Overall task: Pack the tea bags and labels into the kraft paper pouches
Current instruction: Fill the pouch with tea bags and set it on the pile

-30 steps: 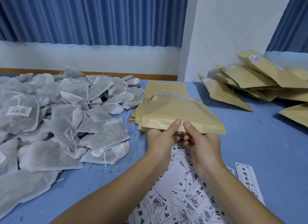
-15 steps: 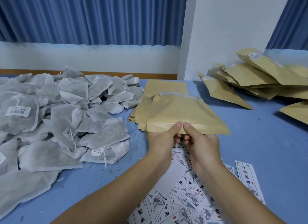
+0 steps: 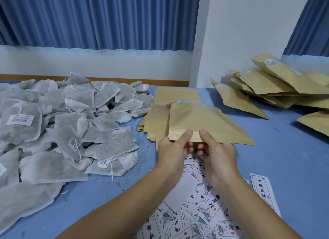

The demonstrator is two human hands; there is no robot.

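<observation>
From nine to seven o'clock a broad heap of grey-white tea bags (image 3: 71, 128) covers the blue table (image 3: 284, 158). Several carry strings and small white stickers (image 3: 19, 119) printed with a barcode and a line too blurred to read. Just right of the heap, near the centre, lies a stack of flat kraft pouches (image 3: 161, 112). One kraft pouch (image 3: 204, 121) is held above that stack, its mouth pointing to twelve o'clock with a pale strip showing at the opening; what it holds cannot be told. The left hand (image 3: 173, 150) pinches its near edge, thumb on top and fingers curled beneath, and the right hand (image 3: 218, 154) grips the same edge in the same way, thumbs almost side by side. At six o'clock, under the forearms, white labels (image 3: 204, 205) lie scattered, printed with black Chinese characters, ink drawings and small red seals. A single label (image 3: 262, 192) at four o'clock reads 中国 at its top. At two o'clock a heap of pouches (image 3: 263, 84) lies overlapped, with white at some mouths
</observation>
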